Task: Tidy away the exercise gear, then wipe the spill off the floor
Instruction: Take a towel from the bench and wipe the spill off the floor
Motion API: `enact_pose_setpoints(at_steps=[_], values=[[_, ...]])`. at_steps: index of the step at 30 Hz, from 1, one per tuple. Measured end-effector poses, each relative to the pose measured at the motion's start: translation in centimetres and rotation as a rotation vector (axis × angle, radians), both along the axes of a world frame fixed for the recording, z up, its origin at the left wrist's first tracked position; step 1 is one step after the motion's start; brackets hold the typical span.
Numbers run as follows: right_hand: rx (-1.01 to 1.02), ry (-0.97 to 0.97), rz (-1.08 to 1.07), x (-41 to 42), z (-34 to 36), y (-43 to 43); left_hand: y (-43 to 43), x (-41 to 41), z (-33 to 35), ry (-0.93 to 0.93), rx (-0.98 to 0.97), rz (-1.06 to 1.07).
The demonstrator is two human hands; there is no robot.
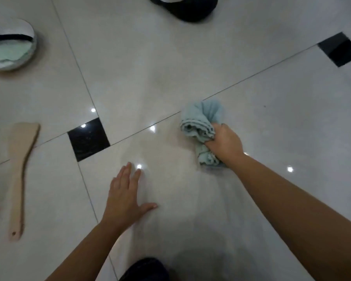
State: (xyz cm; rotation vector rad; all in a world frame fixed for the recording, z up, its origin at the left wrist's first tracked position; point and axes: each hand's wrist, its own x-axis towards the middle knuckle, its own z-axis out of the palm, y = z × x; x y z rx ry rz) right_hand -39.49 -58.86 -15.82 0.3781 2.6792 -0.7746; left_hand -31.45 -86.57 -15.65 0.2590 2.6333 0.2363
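Bunched pale-blue terry cloth (201, 126) on glossy cream floor tiles (170, 67), long axis running away from the camera, dark-stitched hem folded toward the left. Clenched around its near end: right hand (224, 144). Spread flat, palm down on the tile, holding nothing: left hand (126, 196). Far left, a flat wooden spatula (19, 175), blade pointing away. No legible writing.
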Motion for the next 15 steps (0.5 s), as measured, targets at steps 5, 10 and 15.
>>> enact_pose_setpoints(at_steps=[5, 10, 15], values=[[0.051, -0.031, -0.345, 6.2, 0.7, 12.1, 6.6, -1.2, -0.9, 0.008, -0.022, -0.219], [0.046, -0.079, -0.501, 14.5, 1.6, 16.9, 13.2, -0.6, -1.3, 0.047, -0.052, -0.301], [-0.076, -0.227, -0.501, 17.6, 3.3, 17.2, 15.3, 0.3, 1.6, 0.003, -0.042, -0.141]])
